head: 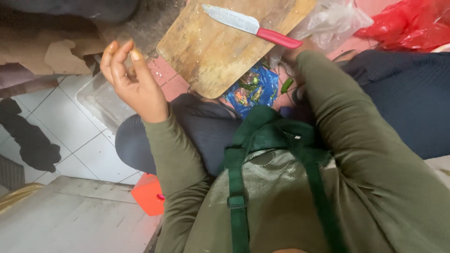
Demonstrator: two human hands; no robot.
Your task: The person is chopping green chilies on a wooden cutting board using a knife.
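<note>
Left hand (132, 82) is raised, palm up, fingers loosely curled and apart, holding nothing. Just beside its fingertips, off to the right, sits the wooden cutting board (211, 51), tilted, with a red-handled knife (251, 26) lying on top, blade pointing away from the handle toward the board's upper left. Under the hand: a clear plastic tray (101, 100) on the tiled floor. Right hand (293, 51) is mostly hidden behind the board's edge near the knife handle; can't tell its grip. Blue bag (255, 89) with green chilies lies below the board. Red stool (149, 194) lower down.
</note>
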